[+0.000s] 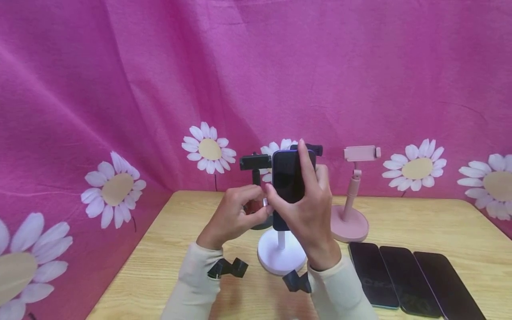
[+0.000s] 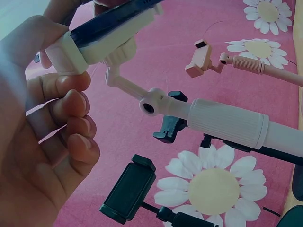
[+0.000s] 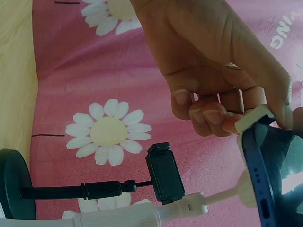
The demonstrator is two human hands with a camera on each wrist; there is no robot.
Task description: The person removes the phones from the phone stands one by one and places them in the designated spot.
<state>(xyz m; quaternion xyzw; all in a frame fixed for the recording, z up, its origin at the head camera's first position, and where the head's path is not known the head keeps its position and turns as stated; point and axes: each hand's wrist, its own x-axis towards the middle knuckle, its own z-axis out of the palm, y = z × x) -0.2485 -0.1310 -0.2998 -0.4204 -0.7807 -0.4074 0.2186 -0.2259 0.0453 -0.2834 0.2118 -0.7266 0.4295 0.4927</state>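
Note:
A dark phone point(image 1: 287, 178) with a blue edge stands upright against the holder of a white phone stand point(image 1: 280, 251). My right hand point(image 1: 310, 209) grips the phone, its index finger lying up along the screen's right side and its thumb at the left edge. At the left side, my left hand point(image 1: 240, 211) pinches the white clamp end point(image 2: 66, 54) of the holder between thumb and fingers. In the right wrist view, that clamp end point(image 3: 255, 118) sits at the phone's side. The phone point(image 3: 265, 175) partly hides the holder there.
Behind are a black phone stand point(image 1: 255, 162), another black holder point(image 1: 316, 150) mostly hidden by the phone, and a pink stand point(image 1: 350, 222) at right. Three dark phones point(image 1: 410, 280) lie side by side at the table's point(image 1: 160, 266) right. A pink flowered cloth point(image 1: 256, 80) hangs behind.

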